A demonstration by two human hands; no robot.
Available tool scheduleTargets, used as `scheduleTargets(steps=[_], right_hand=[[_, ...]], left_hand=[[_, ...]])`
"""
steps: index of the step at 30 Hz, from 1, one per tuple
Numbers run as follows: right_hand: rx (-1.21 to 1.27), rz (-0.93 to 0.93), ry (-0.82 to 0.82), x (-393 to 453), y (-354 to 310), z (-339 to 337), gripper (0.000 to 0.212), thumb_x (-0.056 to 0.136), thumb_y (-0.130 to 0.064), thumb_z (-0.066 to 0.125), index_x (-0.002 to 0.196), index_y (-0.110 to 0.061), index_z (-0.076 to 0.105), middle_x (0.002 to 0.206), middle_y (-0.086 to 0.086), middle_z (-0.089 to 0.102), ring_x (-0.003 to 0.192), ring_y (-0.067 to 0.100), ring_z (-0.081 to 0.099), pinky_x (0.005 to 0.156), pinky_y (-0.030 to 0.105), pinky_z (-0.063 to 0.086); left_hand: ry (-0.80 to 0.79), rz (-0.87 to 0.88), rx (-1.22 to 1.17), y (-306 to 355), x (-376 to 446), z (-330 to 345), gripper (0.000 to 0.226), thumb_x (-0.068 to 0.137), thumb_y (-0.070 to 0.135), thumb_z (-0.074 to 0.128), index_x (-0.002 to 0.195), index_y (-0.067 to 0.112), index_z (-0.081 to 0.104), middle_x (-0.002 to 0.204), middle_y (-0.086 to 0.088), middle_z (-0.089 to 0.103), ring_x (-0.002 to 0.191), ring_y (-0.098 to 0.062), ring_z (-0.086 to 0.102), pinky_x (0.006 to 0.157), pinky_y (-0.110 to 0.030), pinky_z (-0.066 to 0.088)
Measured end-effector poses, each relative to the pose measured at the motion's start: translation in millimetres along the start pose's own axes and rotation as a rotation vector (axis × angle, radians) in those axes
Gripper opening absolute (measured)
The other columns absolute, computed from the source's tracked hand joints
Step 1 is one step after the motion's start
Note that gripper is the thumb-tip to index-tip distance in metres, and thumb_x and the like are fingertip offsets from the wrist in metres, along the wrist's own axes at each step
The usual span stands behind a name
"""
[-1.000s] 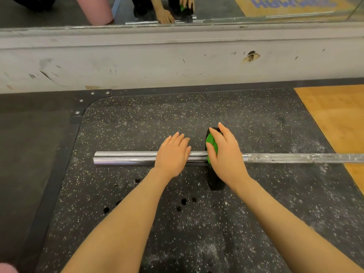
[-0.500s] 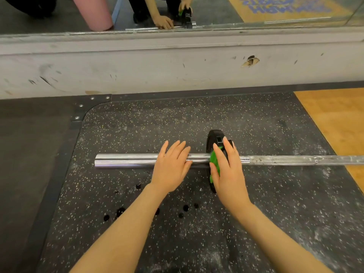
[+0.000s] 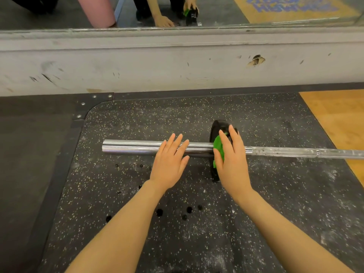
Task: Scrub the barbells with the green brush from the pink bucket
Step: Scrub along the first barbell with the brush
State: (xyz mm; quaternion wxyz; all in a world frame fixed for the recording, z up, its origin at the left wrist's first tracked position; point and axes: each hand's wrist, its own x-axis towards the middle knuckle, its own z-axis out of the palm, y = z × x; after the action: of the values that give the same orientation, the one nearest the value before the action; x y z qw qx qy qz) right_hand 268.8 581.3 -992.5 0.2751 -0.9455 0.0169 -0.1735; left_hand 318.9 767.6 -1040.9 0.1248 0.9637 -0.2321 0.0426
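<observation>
A: How are the fingers [image 3: 224, 140] of the right hand [image 3: 232, 162]?

B: They are held close together and bent over the green brush [image 3: 219, 147], and the thumb is on its near side, so this hand grips the brush. The brush is pressed against the small black round weight plate [image 3: 215, 127] and the bar beside it.

A: And the left hand [image 3: 169, 162]?

B: Its fingers are straight and a little spread. They lie flat on the shiny chrome sleeve of the steel barbell [image 3: 134, 147], and they hold nothing.

A: Where does the barbell lie?

B: On the black speckled rubber floor mat [image 3: 137, 194], parallel to the far edge of the mat. The sleeve end points to the left edge, and the thin dull shaft runs out at the right edge.

A: What is around?

B: White chalk dust and some dark wet spots on the mat near the arms. Behind is a scuffed white wall base [image 3: 157, 66] with a mirror [image 3: 226, 10] above it. The mirror shows a pink bucket [image 3: 96, 10].
</observation>
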Motion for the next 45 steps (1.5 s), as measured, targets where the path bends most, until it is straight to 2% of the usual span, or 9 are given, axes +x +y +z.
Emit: scheduleTargets(steps=[6, 12, 15, 17, 24, 28, 37, 41, 45], right_hand=[[0.001, -0.046, 0.015, -30, 6, 10, 0.050, 0.095, -0.018, 0.048, 0.143, -0.006, 0.040, 0.158, 0.011, 0.017, 0.146, 0.035, 0.014, 0.116, 0.049, 0.022], [-0.041, -0.015, 0.006, 27, 2, 4, 0.045, 0.097, -0.015, 0.053, 0.140, -0.004, 0.045, 0.155, 0.016, 0.026, 0.144, 0.036, 0.017, 0.116, 0.040, 0.016], [-0.061, -0.011, -0.035, 49, 1, 4, 0.045, 0.097, -0.013, 0.053, 0.140, -0.004, 0.045, 0.155, 0.016, 0.026, 0.145, 0.037, 0.016, 0.116, 0.040, 0.014], [-0.050, -0.006, -0.047, 56, 0, 3, 0.045, 0.098, -0.015, 0.051, 0.142, -0.006, 0.043, 0.156, 0.014, 0.024, 0.146, 0.034, 0.014, 0.115, 0.034, 0.010], [0.019, -0.015, 0.035, 47, 4, 0, 0.045, 0.098, -0.017, 0.051, 0.142, -0.010, 0.044, 0.158, 0.007, 0.022, 0.147, 0.027, 0.012, 0.116, 0.031, 0.012], [0.054, 0.009, 0.070, 30, 8, 6, 0.046, 0.097, -0.027, 0.043, 0.140, -0.011, 0.046, 0.157, 0.004, 0.022, 0.147, 0.026, 0.013, 0.117, 0.034, 0.014], [-0.028, 0.017, 0.056, 86, 11, 25, 0.048, 0.097, -0.018, 0.054, 0.143, -0.010, 0.042, 0.155, 0.011, 0.028, 0.145, 0.032, 0.017, 0.116, 0.043, 0.022], [-0.035, -0.013, 0.082, 77, 17, 31, 0.052, 0.097, -0.017, 0.053, 0.145, -0.008, 0.038, 0.156, 0.009, 0.025, 0.145, 0.032, 0.016, 0.117, 0.042, 0.021], [-0.075, -0.066, 0.105, 47, 25, 44, 0.057, 0.094, -0.017, 0.053, 0.147, -0.008, 0.032, 0.158, 0.009, 0.016, 0.145, 0.037, 0.016, 0.114, 0.052, 0.025]], left_hand=[[-0.011, 0.008, -0.017, -5, 13, -2, 0.060, 0.098, 0.047, 0.015, 0.146, 0.017, 0.038, 0.154, -0.006, 0.031, 0.146, -0.025, 0.017, 0.117, -0.037, 0.006], [-0.038, 0.010, -0.018, -8, 25, -6, 0.070, 0.093, 0.052, 0.004, 0.149, 0.020, 0.030, 0.158, -0.003, 0.021, 0.148, -0.022, 0.006, 0.115, -0.030, -0.007], [-0.043, 0.015, -0.033, -12, 31, -7, 0.071, 0.092, 0.054, 0.003, 0.150, 0.020, 0.029, 0.159, -0.003, 0.019, 0.148, -0.021, 0.004, 0.116, -0.031, -0.006], [-0.048, 0.014, -0.025, -14, 37, -7, 0.072, 0.092, 0.054, 0.002, 0.150, 0.021, 0.029, 0.159, -0.002, 0.019, 0.148, -0.020, 0.003, 0.116, -0.032, -0.005], [-0.062, 0.026, -0.029, -24, 60, -4, 0.061, 0.099, 0.051, 0.015, 0.149, 0.020, 0.031, 0.158, -0.002, 0.021, 0.148, -0.022, 0.004, 0.118, -0.035, 0.002], [-0.058, 0.022, -0.012, -27, 74, -2, 0.052, 0.102, 0.043, 0.027, 0.149, 0.021, 0.030, 0.158, -0.002, 0.020, 0.148, -0.022, 0.003, 0.118, -0.037, 0.003], [-0.088, 0.031, 0.004, -36, 101, -2, 0.052, 0.102, 0.045, 0.023, 0.149, 0.025, 0.030, 0.159, 0.001, 0.018, 0.148, -0.019, 0.001, 0.118, -0.036, 0.003], [-0.095, 0.027, 0.011, -39, 110, -4, 0.052, 0.101, 0.045, 0.022, 0.148, 0.025, 0.031, 0.158, 0.001, 0.020, 0.148, -0.019, 0.004, 0.118, -0.036, 0.005], [-0.105, 0.036, -0.001, -40, 116, -5, 0.051, 0.102, 0.044, 0.023, 0.148, 0.024, 0.033, 0.158, 0.000, 0.022, 0.148, -0.019, 0.005, 0.118, -0.036, 0.005]])
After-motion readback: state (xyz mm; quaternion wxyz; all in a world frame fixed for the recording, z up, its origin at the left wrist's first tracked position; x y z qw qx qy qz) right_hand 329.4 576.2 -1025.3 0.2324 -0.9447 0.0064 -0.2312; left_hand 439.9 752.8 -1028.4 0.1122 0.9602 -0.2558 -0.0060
